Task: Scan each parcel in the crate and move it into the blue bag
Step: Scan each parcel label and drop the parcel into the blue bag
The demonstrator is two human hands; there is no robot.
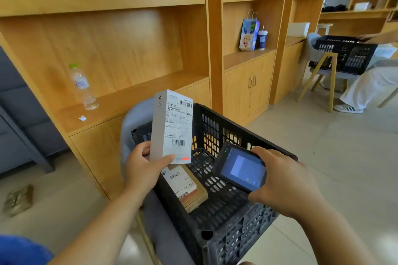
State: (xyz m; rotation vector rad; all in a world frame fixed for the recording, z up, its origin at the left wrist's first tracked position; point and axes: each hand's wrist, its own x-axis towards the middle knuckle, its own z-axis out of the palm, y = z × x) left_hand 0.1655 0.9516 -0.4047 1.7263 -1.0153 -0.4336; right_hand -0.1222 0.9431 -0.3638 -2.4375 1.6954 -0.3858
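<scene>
Left hand (143,166) has its grip around a white parcel (172,127), held upright; right hand (282,180) clasps the scanner (242,166). Best angle the scanner at the lower barcode (178,142), steadily.

Left hand (143,168) lifts white parcel (172,127) upright — right hand (286,183) (firm grip) aims scanner (241,168).

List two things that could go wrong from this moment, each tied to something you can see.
1. The left hand pinches the upright white box only at its bottom edge, so it may tip or slip.
2. The scanner in the right hand sits beside the box, so it might read the brown parcel in the crate instead.
</scene>
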